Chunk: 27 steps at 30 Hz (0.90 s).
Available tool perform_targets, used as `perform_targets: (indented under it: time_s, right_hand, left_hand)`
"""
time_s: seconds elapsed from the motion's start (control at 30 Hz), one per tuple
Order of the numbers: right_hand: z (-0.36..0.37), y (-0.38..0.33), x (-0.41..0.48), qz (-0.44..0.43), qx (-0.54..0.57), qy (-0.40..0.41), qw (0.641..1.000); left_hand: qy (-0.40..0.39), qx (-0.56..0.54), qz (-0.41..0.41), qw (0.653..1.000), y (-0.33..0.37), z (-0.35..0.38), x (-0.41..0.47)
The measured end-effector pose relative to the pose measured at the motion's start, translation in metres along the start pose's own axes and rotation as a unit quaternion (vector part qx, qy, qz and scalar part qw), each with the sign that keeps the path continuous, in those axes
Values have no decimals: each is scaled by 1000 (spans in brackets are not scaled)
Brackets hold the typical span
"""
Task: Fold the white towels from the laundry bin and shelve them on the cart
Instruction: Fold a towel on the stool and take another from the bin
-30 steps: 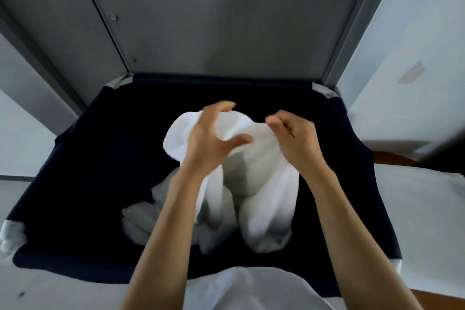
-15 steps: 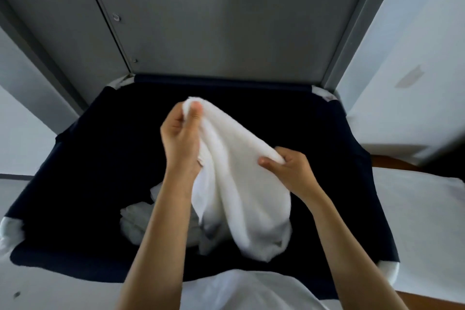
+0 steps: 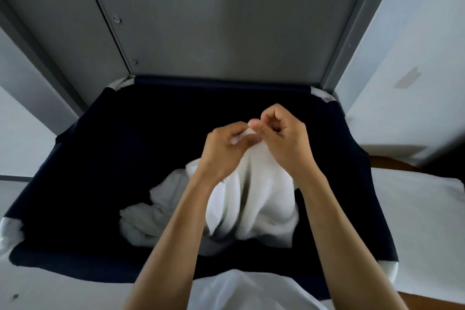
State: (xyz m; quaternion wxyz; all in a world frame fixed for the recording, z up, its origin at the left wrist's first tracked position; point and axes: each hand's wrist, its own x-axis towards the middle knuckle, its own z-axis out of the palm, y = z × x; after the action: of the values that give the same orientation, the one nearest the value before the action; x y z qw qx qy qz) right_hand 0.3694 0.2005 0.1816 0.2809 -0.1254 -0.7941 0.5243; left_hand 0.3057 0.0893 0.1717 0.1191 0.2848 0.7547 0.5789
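A white towel (image 3: 254, 199) hangs bunched above the dark navy laundry bin (image 3: 120, 148). My left hand (image 3: 221, 151) and my right hand (image 3: 286, 141) are close together at the towel's top edge, both pinching the cloth between thumb and fingers. The towel's lower part droops into the bin. More crumpled white towels (image 3: 151, 219) lie on the bin's bottom, left of the hanging one. The cart is not in view.
A grey metal panel with rivets (image 3: 214, 20) rises right behind the bin. A white wall (image 3: 415, 70) stands at the right. White cloth-covered surfaces lie at the right (image 3: 415, 221) and along the near edge (image 3: 50, 289).
My hands have come together at the towel's top; before, the left held one end high and the right gripped lower down. The towel now hangs bunched below both hands.
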Motion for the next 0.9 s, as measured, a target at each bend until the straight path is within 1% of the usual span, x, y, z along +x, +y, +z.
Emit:
perform_targets:
  time_s: [0.07,0.17,0.27,0.37,0.4,0.43,0.47,0.53,0.6,0.63,0.67,0.7,0.77,0.87,0.9]
  right_hand:
    - [1,12,-5,40,-12,-33,999]
    - [-2,38,-16,100,-69,-77,990]
    - [-19,60,-24,148,-91,-66,982]
    - [-36,67,-24,182,-124,-61,974]
    - [-40,65,-22,187,-137,-47,972]
    - [-42,63,-19,183,-151,-27,971]
    - [-42,58,-16,164,-164,-4,973]
    - [-34,46,-10,73,-171,29,982]
    - [-20,34,-5,-27,-161,15,986]
    - [-12,29,-4,-58,-148,-4,987]
    - [-5,26,-3,-72,-132,-24,988]
    - [-2,24,-2,-74,-121,-38,989]
    - [-2,23,0,-60,-107,-54,991]
    - [-5,21,-1,-58,-107,-71,990]
    - [-4,20,-2,-60,-112,-70,989]
  left_hand:
    - [50,-48,-4,998,-2,-3,0]
    - [144,-103,-20,984,-8,-7,3]
    - [225,-131,-51,964,-19,-19,10]
    - [260,-121,-71,955,-30,-28,12]
    - [252,-92,-78,960,-35,-28,12]
    - [229,-51,-83,969,-40,-26,12]
    - [184,-11,-83,979,-43,-24,11]
    - [60,27,-63,996,-43,-15,10]
    - [-72,53,-49,995,-35,0,8]
    - [-115,77,-45,989,-31,8,5]
    - [-126,90,-33,987,-26,15,3]
    - [-109,95,-19,989,-25,20,2]
    - [-75,58,-10,995,-26,21,3]
    - [-99,20,-16,995,-26,18,4]
    - [-93,20,-10,995,-27,20,3]
